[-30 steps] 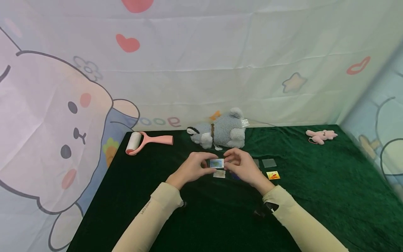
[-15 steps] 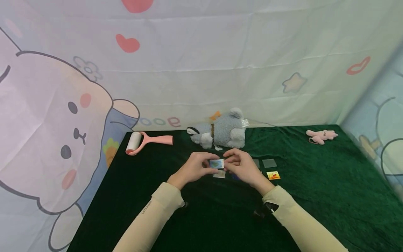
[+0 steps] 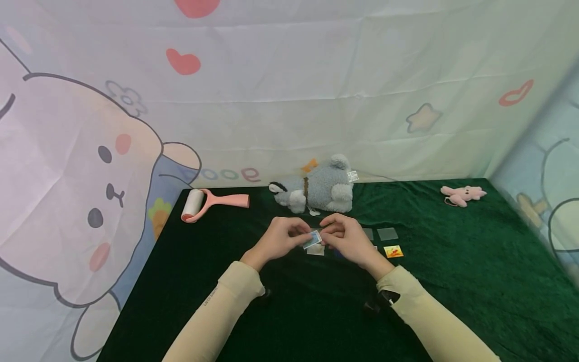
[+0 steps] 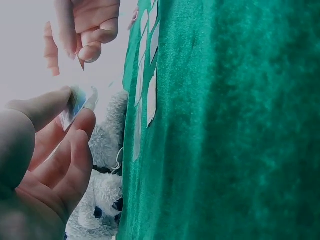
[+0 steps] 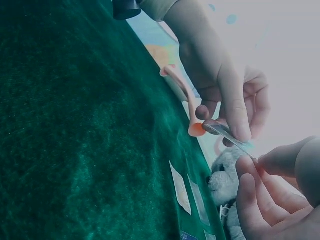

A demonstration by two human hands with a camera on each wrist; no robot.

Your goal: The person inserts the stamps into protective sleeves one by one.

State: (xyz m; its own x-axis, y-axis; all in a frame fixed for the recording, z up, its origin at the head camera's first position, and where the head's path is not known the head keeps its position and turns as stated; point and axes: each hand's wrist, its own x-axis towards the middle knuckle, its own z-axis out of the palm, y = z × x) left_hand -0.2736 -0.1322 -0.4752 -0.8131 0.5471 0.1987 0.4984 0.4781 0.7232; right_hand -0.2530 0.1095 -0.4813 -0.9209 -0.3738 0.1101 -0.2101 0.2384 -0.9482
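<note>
Head view is showing a small picture card (image 3: 314, 241) slanting above the green cloth (image 3: 316, 322), with the left hand (image 3: 277, 239) at its 9 o'clock and the right hand (image 3: 349, 240) at its 3 o'clock. Left thumb and fingers are clamping the card, the thumb covering part of its picture; the right fingertips are closing together on its other end, though glare in the left wrist view is making it impossible to tell whether they are pinching card alone or some clear film with it. For good handling, the left hand should probably be holding lightly near the rim while the right is working only at the edge, since so thin a piece is likely to be bending or slipping under a hard squeeze; sliding the thumb off the face would be giving a better look at the edges. At 6 o'clock a pale card (image 3: 315, 250) is lying flat, where a dropped piece could be landing on it. The right hand is partly hiding a dark blue piece (image 3: 339, 255) at 4 o'clock; farther out, a clear rectangle (image 3: 387, 234) is lying at 3 and a yellow card (image 3: 393, 251) just past it. A grey plush toy (image 3: 325, 190) is resting at 12, close behind the fingertips, so reaching that way would be risking a nudge; a pink lint roller (image 3: 223, 200) is lying between 9 and 10, and a small pink toy (image 3: 463, 195) between 2 and 3, both well apart.
</note>
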